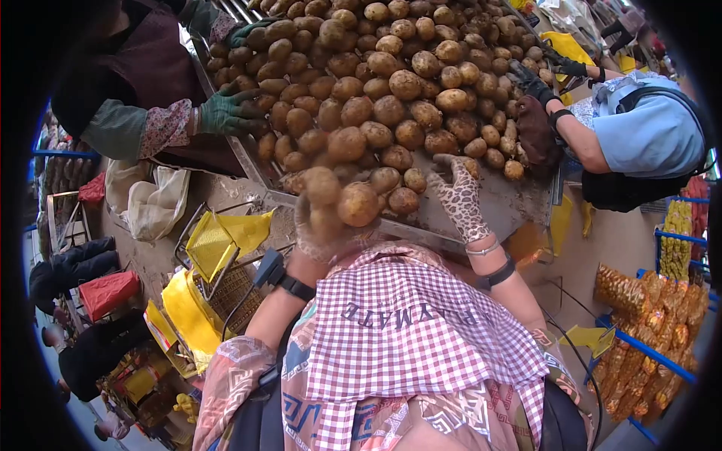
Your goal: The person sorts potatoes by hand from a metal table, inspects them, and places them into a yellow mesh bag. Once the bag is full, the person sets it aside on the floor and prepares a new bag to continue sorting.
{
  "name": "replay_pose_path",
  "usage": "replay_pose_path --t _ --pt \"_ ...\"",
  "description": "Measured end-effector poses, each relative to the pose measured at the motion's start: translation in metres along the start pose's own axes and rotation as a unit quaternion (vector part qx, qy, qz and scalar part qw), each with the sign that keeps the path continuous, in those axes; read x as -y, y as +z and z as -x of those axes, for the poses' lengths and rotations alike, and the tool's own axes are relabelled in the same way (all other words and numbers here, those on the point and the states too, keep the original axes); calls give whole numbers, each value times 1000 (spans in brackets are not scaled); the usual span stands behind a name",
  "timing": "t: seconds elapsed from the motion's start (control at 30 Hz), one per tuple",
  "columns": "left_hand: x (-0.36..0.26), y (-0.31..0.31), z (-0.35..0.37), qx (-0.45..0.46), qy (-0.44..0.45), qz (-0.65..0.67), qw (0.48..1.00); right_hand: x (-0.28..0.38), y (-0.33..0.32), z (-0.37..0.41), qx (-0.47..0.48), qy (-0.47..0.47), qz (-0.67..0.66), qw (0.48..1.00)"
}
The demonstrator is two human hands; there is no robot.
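Observation:
My left hand (pixel 308 229) is at the near edge of the potato heap, smeared by motion, with its fingers mostly hidden behind blurred potatoes (pixel 323 186). Close beside it is a sharper, rounder potato (pixel 359 204). My right hand (pixel 457 197), in a leopard-print glove, is open over the metal tabletop (pixel 496 207); its fingers are apart and point toward the heap. A small potato (pixel 404 201) lies just left of it. The heap of soil-marked potatoes (pixel 389 110) covers most of the table.
At left, a co-worker's green-gloved hand (pixel 228 111) touches the heap. Across at right, another person's dark-gloved hand (pixel 532 84) is near a dark brown cloth or bag (pixel 535 134). Yellow mesh bags (pixel 226 240) hang on a frame at left. Filled net sacks (pixel 647 338) stand at right behind blue rails (pixel 653 353).

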State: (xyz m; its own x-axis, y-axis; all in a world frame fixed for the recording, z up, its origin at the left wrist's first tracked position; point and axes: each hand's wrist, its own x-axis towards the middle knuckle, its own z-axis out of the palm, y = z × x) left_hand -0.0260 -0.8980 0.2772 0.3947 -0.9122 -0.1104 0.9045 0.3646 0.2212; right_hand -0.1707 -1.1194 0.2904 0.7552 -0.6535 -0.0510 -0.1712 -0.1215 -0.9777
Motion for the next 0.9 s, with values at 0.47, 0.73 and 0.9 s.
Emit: replay_pose_path --t 0.47,0.73,0.9 --pt "-224 -119 187 -405 357 49 840 -27 68 37 -59 133 305 941" --pt "-245 -165 210 -419 316 98 846 12 83 34 -90 -88 213 969" --pt "-241 -162 209 -431 306 67 846 36 111 24 -32 -57 59 996"
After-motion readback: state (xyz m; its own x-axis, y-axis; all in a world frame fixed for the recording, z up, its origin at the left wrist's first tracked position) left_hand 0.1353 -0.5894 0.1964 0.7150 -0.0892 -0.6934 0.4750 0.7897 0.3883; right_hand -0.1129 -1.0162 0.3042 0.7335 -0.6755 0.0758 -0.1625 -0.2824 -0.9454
